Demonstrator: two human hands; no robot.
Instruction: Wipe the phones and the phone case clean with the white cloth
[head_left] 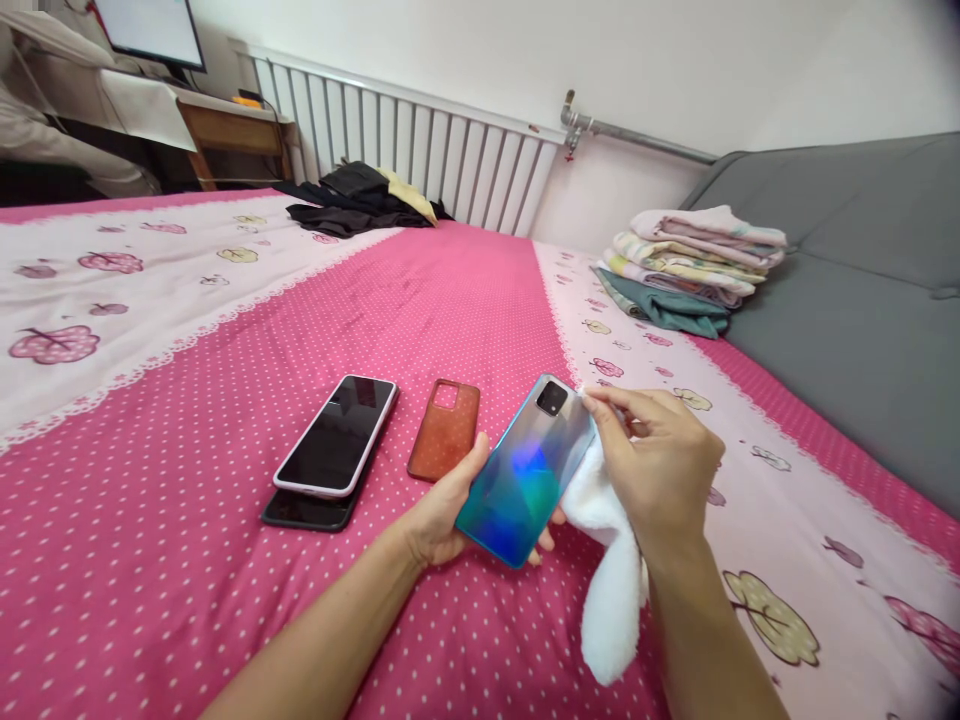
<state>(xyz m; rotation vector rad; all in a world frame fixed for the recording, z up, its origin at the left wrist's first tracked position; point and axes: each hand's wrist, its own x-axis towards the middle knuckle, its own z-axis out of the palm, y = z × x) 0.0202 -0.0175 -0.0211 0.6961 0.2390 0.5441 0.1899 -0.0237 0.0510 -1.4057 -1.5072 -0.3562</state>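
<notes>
My left hand is closed around a smartphone, its shiny blue-silver back and black camera block facing up. The fingertips show past the phone's lower right edge. A white cloth hangs from my right hand, which pinches it at the phone's upper right edge. Left of the phone, a translucent orange-brown phone case lies on the bedspread. Farther left, a phone with a pale rim rests screen up, partly covering another dark phone.
A pink dotted bedspread spreads beneath everything. Dark clothes lie by the white radiator. Folded clothes are stacked beside the grey headboard. At the far left, a person is partly visible near a desk with a monitor.
</notes>
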